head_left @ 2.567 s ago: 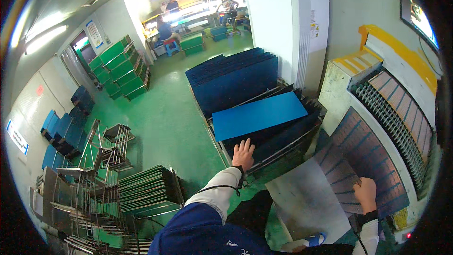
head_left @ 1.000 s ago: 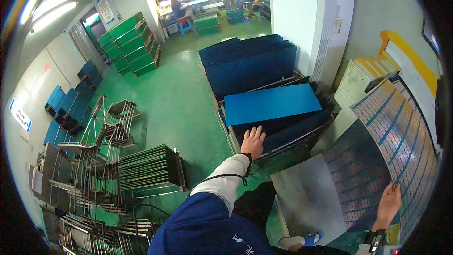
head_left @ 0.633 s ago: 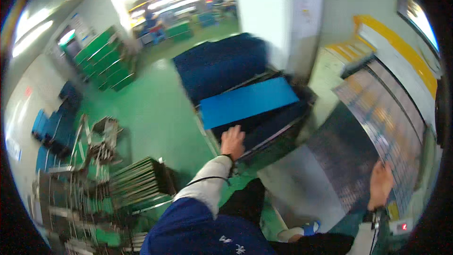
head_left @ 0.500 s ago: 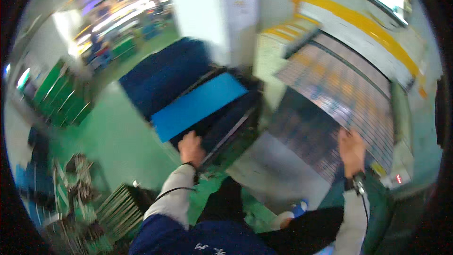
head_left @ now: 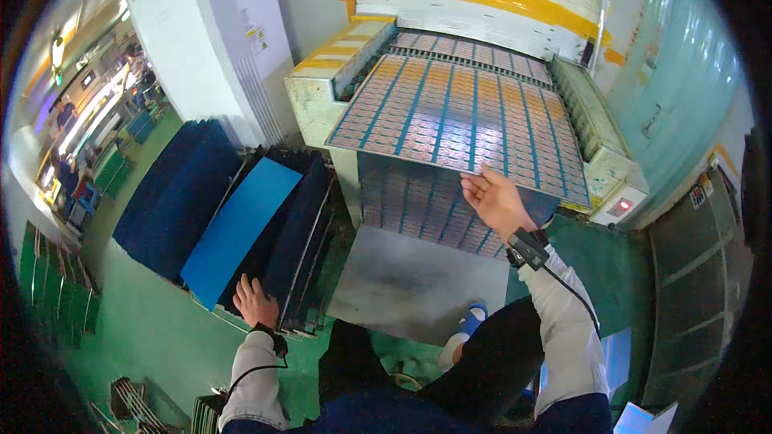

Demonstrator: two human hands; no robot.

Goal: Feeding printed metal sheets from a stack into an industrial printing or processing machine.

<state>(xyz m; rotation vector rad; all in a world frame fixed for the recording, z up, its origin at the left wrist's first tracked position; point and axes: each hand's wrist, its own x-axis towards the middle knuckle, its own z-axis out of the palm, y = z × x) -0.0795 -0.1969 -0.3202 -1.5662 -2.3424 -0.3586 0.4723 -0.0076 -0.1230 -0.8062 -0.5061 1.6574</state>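
Observation:
A large thin panel (head_left: 450, 112), patterned in rows with blue stripes, lies on the machine's roller conveyor and juts out over its front edge. My right hand (head_left: 494, 201) is at the panel's front edge, its fingers bent and closed against the rim. A dark cuffed device is strapped to that wrist. To the left, a flat blue sheet (head_left: 241, 225) leans in a black slotted rack (head_left: 310, 225). Beside the blue sheet's near end, my left hand (head_left: 256, 303) has its fingers spread and holds nothing. Whether it touches the rack cannot be made out.
The conveyor has pale side housings (head_left: 318, 92) and a small red display (head_left: 621, 206). A grey metal plate (head_left: 410, 281) slopes below it. A dark blue stack (head_left: 177, 193) stands left of the rack, by a white column (head_left: 205, 40). A grey cabinet (head_left: 691, 273) is at right.
The view has turned right, bringing the conveyor to the middle. My right hand stays at the panel's edge. The left hand's fingers, bent before, are now spread beside the rack.

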